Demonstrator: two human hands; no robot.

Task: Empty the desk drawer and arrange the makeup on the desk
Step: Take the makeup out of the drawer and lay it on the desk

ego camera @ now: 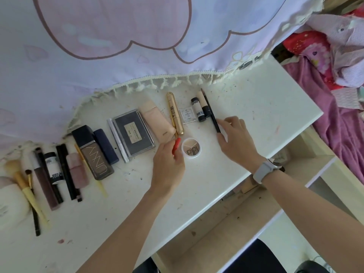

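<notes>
Beside the round compact [191, 148], my left hand [167, 170] pinched a red-handled tool [175, 146], while my right hand [235, 138] touched a dark pencil [212, 113] with loose fingers, lining it up right of the compact. I judged I was arranging; next, the tool needed a slot near the compact on the desk [266, 107].

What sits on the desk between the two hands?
In the head view, only the round PIPI compact lies between the left hand and the right hand.

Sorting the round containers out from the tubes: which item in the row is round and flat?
The round PIPI compact, lying between both hands; everything else is long or rectangular.
</notes>
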